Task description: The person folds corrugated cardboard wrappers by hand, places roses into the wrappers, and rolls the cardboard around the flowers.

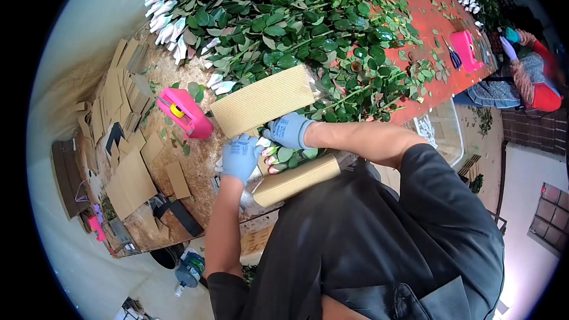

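Note:
A bunch of roses (271, 160) with pink and white heads lies in front of me between two raised flaps of corrugated cardboard. The far flap (264, 99) leans back toward the leaf pile, and the near flap (299, 181) rests close to my lap. My left hand (240, 157), in a pale blue glove, is at the flower-head end with its fingers bent together; what they grip is hidden. My right hand (287, 131), gloved alike, is curled over the bunch beside the far flap, closed around a rose partly hidden by the fingers.
Many leafy rose stems (278, 29) with white-wrapped heads cover the table's far side. A pink tape dispenser (186, 114) stands left of the flaps, near cut cardboard pieces (131, 182). Scissors (453, 56) and another pink dispenser (466, 50) lie right, near a co-worker (533, 74). A clear bin (447, 133) stands below.

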`<action>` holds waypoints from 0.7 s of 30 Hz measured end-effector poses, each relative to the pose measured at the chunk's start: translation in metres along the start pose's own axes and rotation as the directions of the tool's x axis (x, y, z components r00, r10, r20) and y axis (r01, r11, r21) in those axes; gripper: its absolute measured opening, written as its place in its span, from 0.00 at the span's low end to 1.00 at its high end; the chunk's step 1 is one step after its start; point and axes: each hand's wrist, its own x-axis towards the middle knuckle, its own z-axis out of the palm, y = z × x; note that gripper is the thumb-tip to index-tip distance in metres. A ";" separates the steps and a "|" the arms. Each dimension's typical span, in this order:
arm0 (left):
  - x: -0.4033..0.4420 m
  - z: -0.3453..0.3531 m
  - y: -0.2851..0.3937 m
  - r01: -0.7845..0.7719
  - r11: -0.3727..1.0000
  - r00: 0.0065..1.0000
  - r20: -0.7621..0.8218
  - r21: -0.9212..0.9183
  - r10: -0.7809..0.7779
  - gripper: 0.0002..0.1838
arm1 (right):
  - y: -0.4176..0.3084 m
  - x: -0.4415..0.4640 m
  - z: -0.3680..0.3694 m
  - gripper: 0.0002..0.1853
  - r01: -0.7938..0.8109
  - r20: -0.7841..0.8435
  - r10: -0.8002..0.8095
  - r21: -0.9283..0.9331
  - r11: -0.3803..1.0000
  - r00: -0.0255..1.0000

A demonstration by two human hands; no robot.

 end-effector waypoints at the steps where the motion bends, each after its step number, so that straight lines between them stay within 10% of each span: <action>1: 0.003 0.004 -0.003 0.002 1.000 1.000 0.000 -0.001 -0.002 0.13 | -0.001 0.000 -0.003 0.12 -0.020 0.024 0.019 0.016 1.000 1.000; 13: -0.007 -0.007 -0.026 -0.202 0.962 0.979 0.041 0.183 0.198 0.05 | 0.005 0.005 0.011 0.11 -0.021 -0.055 0.022 0.030 0.999 0.998; 19: -0.024 -0.047 -0.046 0.110 0.866 0.848 0.408 0.487 -0.337 0.11 | 0.003 0.004 0.003 0.12 -0.016 -0.013 0.016 0.020 1.000 1.000; 21: -0.028 -0.059 -0.019 0.062 0.942 0.914 0.360 0.330 -0.186 0.13 | -0.002 0.004 0.003 0.13 -0.014 -0.013 0.014 0.023 1.000 1.000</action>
